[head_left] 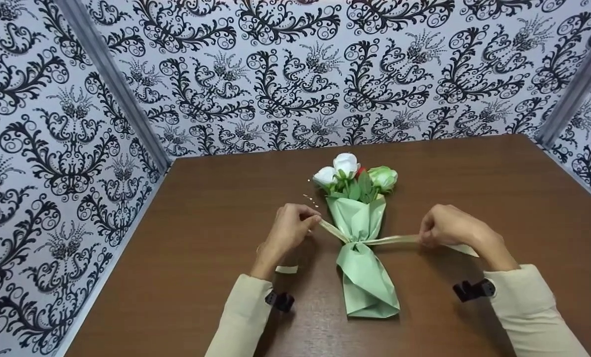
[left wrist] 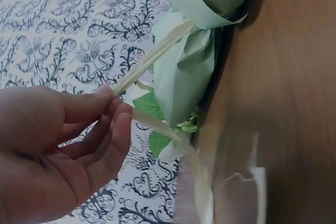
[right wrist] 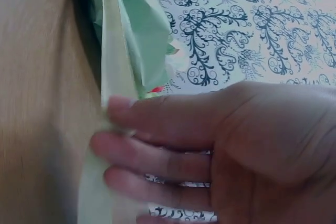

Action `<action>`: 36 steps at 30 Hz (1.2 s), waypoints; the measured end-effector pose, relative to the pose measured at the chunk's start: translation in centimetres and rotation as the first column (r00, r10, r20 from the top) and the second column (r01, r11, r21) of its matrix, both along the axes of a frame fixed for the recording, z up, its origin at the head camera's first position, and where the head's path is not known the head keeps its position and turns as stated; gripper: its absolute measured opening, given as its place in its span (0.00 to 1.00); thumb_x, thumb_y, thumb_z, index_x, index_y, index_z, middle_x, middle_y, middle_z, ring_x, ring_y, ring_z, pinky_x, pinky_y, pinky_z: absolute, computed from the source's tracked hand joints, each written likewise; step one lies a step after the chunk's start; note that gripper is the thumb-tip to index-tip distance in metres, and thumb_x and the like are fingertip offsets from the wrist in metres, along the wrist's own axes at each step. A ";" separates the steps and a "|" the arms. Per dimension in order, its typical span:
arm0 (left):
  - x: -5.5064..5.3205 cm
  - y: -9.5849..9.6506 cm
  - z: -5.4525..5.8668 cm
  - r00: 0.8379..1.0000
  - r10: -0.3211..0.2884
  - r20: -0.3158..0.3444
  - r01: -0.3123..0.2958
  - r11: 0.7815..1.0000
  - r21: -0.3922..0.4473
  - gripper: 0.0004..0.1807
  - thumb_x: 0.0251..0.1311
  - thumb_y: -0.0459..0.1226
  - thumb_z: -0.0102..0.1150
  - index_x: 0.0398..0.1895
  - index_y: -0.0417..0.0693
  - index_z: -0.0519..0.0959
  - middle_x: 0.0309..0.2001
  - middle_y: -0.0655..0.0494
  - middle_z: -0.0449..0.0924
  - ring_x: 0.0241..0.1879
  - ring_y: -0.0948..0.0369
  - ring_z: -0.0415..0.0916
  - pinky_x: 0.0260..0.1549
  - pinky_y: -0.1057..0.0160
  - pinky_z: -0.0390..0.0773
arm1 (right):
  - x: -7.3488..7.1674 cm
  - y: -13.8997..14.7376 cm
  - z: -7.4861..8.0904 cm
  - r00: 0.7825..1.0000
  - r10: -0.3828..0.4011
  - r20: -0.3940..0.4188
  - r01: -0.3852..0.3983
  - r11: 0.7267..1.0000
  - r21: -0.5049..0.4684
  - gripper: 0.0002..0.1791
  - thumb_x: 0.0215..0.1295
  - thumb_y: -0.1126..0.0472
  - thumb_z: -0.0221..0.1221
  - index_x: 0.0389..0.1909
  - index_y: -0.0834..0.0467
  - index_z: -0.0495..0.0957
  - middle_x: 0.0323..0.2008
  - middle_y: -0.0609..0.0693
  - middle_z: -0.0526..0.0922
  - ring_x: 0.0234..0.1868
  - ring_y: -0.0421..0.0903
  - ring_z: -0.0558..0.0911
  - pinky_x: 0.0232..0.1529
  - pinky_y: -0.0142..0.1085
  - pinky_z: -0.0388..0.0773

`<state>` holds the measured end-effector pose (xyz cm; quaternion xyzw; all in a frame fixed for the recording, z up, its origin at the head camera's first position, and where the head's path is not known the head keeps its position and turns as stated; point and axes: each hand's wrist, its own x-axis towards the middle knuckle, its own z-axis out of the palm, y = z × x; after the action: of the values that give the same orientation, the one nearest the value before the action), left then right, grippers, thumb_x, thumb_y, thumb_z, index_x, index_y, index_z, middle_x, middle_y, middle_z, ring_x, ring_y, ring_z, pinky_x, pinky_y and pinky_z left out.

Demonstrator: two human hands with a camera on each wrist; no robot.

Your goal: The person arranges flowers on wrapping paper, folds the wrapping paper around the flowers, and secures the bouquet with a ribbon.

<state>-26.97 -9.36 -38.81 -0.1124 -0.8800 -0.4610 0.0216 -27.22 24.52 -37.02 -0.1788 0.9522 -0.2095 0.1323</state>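
A bouquet in pale green wrapping paper (head_left: pixel 367 287) lies on the brown table, cinched at its middle by a cream ribbon (head_left: pixel 392 240). White roses (head_left: pixel 346 164), a greenish rose (head_left: pixel 383 177) and a bit of red show at its far end. To the left of the bouquet, my left hand (head_left: pixel 290 225) pinches one ribbon end between thumb and fingertips; its tail hangs past the fingers in the left wrist view. On the other side, my right hand (head_left: pixel 449 228) pinches the other end (right wrist: pixel 118 51), whose tail reaches under the wrist. Both stretches run taut from the knot.
The brown table (head_left: pixel 201 248) meets patterned black-and-white walls (head_left: pixel 295 74) at its back and sides. Small pale specks (head_left: pixel 311 199) lie left of the flowers. A black wrist camera (head_left: pixel 280 300) is fixed near the left cuff, another (head_left: pixel 474 289) near the right cuff.
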 end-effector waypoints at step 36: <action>-0.3 -0.2 0.2 0.966 -0.151 0.210 0.088 0.956 0.280 0.04 0.62 0.25 0.62 0.34 0.30 0.84 0.36 0.36 0.87 0.32 0.53 0.88 0.38 0.54 0.87 | -1.5 -5.0 0.2 0.929 -0.353 -0.113 0.253 0.826 -0.503 0.17 0.63 0.70 0.59 0.53 0.64 0.77 0.41 0.63 0.83 0.33 0.47 0.80 0.28 0.29 0.76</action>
<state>-27.31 -9.53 -38.56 -0.1078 -0.7976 -0.5862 -0.0933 -28.74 19.48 -36.79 -0.0720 0.8947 -0.4381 -0.0484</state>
